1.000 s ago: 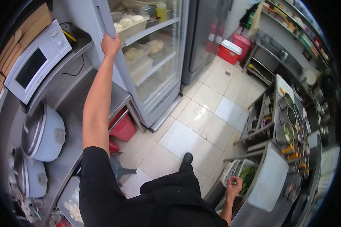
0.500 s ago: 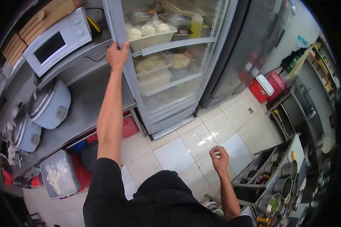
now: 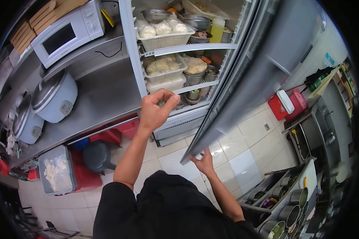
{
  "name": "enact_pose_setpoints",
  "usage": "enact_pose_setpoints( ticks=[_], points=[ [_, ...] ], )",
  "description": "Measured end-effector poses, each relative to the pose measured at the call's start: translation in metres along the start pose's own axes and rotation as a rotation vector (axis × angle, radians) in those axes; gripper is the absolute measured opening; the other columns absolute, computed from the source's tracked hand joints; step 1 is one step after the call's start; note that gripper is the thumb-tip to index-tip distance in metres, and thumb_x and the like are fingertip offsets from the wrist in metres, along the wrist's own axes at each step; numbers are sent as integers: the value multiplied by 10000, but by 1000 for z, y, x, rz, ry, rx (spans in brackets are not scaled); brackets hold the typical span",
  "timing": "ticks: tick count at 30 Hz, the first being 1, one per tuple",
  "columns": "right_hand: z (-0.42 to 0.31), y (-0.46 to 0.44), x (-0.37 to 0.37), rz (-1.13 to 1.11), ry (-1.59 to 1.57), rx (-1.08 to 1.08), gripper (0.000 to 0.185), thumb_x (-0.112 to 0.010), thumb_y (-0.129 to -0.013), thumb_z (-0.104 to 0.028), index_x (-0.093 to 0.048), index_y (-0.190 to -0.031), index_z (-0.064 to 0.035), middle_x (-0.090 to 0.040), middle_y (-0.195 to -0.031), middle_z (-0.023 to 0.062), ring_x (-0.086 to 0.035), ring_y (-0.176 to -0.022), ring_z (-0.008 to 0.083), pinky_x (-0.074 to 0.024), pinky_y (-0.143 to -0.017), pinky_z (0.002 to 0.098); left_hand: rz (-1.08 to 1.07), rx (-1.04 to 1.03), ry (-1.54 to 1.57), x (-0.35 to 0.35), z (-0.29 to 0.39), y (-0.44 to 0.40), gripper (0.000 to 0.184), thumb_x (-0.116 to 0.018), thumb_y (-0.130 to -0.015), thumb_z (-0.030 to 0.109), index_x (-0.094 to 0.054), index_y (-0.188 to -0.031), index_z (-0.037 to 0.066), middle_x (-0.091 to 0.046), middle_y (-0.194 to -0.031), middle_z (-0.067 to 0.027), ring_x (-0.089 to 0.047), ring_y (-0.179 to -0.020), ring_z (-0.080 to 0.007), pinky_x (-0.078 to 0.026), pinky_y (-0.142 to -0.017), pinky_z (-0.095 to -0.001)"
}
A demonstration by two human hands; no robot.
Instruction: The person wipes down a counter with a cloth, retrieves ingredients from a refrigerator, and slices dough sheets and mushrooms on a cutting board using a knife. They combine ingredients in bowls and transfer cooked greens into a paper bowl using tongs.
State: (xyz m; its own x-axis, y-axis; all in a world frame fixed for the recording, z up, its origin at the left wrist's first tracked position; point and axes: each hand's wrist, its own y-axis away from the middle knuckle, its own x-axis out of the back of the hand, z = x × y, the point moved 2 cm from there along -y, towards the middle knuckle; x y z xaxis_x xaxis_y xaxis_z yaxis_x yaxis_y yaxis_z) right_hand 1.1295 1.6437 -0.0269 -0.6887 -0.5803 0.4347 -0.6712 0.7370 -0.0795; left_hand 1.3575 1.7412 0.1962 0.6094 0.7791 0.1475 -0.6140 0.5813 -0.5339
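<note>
The glass door (image 3: 243,87) of the upright refrigerator is swung wide to the right. My right hand (image 3: 204,162) grips its lower free edge, thumb and fingers around it. In front of the lower shelves, my left hand (image 3: 157,110) hangs with fingers curled toward the thumb and nothing visible in it. A white basket (image 3: 167,41) on the upper shelf carries several bagged white bundles. Beside it stand metal bowls (image 3: 198,23) and a container of yellow liquid (image 3: 217,31). Lower down sit a plastic tub (image 3: 165,65) of pale food and a covered metal pot (image 3: 194,79).
At left, a steel counter (image 3: 103,93) bears a rice cooker (image 3: 56,99), with a microwave (image 3: 64,36) above. A grey bin (image 3: 44,175) and a dark stool (image 3: 95,155) stand below. Metal pots (image 3: 289,213) fill a rack at lower right; a red cooler (image 3: 278,108) sits beyond the door.
The refrigerator door has swung from closed to wide open. My left hand has left its edge and come down before the shelves. My right hand has moved left onto the door edge.
</note>
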Motion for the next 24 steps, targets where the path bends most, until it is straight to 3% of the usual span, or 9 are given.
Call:
enact_pose_setpoints(
  ticks=[2,3,4,8,14,18,21,22,24],
  points=[
    [6,18,27,120,-206,-292,601,-866,-687,-177,-573,-1149,75,-633,-1110,187,-592,-1030,233,-477,-894,341,-41,106,-34,-6,-7,-10,174,-706,-855,168,-689,-835,-4,-656,-683,-24,-572,-639,-83,-462,-607,-257],
    [14,27,42,307,-172,-136,643,-871,-672,-129,-563,-1186,104,-623,-1122,157,-576,-1019,202,-474,-898,333,-68,146,-46,-8,-9,-17,195,-708,-856,184,-687,-836,-9,-654,-682,-27,-574,-645,-83,-462,-611,-252],
    [22,34,57,433,-338,-214,674,-871,-644,-64,-560,-1215,115,-611,-1134,142,-569,-1020,202,-468,-909,326,-100,190,-59,-11,-12,-24,216,-709,-858,199,-685,-837,-14,-652,-680,-31,-576,-650,-83,-461,-615,-247],
    [129,51,128,815,-132,-278,532,-686,-654,128,-593,-1177,93,-643,-1099,152,-632,-962,223,-531,-816,318,-250,173,-372,-23,-13,-56,307,-709,-834,277,-682,-804,-27,-687,-715,-128,-595,-580,-178,-483,-592,-301],
    [174,27,221,1043,-378,-440,366,-643,-679,0,-639,-1042,40,-631,-845,95,-577,-685,164,-477,-640,273,-540,320,-386,-68,-99,-59,318,-679,-869,298,-661,-799,-12,-584,-628,-42,-492,-610,-107,-418,-560,-307],
    [264,12,252,1174,97,-445,649,-555,-696,-35,-479,-1339,9,-587,-1248,210,-556,-1159,335,-430,-1011,406,-964,506,-134,-145,-200,-5,222,-638,-892,179,-652,-749,9,-621,-652,-28,-551,-620,-97,-421,-562,-281],
    [221,-8,278,1246,-67,-561,698,-604,-651,-54,-492,-1338,-13,-561,-1294,220,-522,-1216,344,-404,-1056,397,-1411,525,-259,-215,-238,54,254,-669,-888,236,-665,-837,-13,-653,-694,-70,-594,-656,-132,-473,-625,-288],
    [264,-25,283,1281,75,-464,720,-619,-634,-54,-486,-1340,-3,-569,-1284,216,-529,-1212,344,-414,-1047,394,-1541,371,-315,-233,-246,71,265,-672,-888,244,-665,-868,-20,-662,-709,-87,-606,-670,-149,-485,-645,-300],
    [192,-8,295,1092,-153,-609,793,-695,-606,-88,-459,-1363,-66,-575,-1273,209,-528,-1218,351,-433,-1024,404,-1752,131,-382,-266,-229,94,286,-669,-895,249,-666,-941,-33,-685,-755,-128,-629,-698,-191,-504,-675,-337]
  ],
)
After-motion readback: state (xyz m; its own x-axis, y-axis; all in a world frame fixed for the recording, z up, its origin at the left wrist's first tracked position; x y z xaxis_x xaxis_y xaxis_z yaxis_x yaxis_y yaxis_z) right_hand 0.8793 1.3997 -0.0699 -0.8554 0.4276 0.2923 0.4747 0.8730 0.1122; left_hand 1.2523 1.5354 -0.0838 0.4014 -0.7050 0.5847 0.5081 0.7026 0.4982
